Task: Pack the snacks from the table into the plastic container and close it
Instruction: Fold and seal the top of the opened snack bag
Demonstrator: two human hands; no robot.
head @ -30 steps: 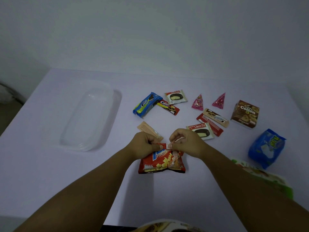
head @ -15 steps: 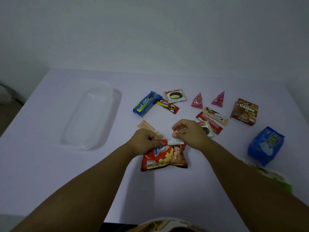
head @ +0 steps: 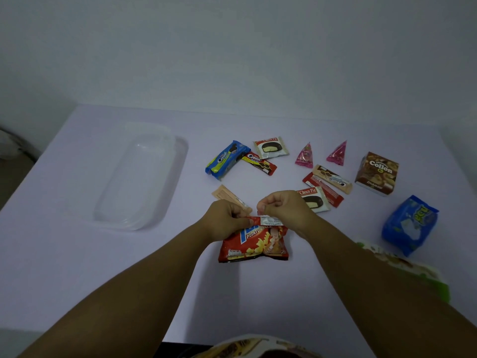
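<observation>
A red potato chip bag [head: 254, 244] lies flat on the table in front of me. My left hand [head: 227, 218] pinches the left part of its top seam. My right hand [head: 286, 210] sits at the right part of that seam with thumb and fingers pinched tight just above a white label on the seam. The clear plastic container [head: 178, 161] stands open to the left, with nothing in it. Loose snacks lie beyond my hands: a blue Cream-O pack [head: 227, 160], a red Cream-O pack [head: 259, 163], two Choco Pies [head: 271, 147] [head: 313, 200] and a Collon box [head: 376, 174].
Two pink triangular packets [head: 305, 156] [head: 336, 153], a beige bar [head: 333, 179], a red bar [head: 322, 188] and a tan sachet [head: 227, 196] lie nearby. A blue bag [head: 410, 223] and a green-white bag [head: 402, 270] are at the right, the latter partly under my right arm.
My right hand has lifted its pinch slightly off the seam and shifted, so the white label and the near Choco Pie show more. The left hand keeps its hold.
</observation>
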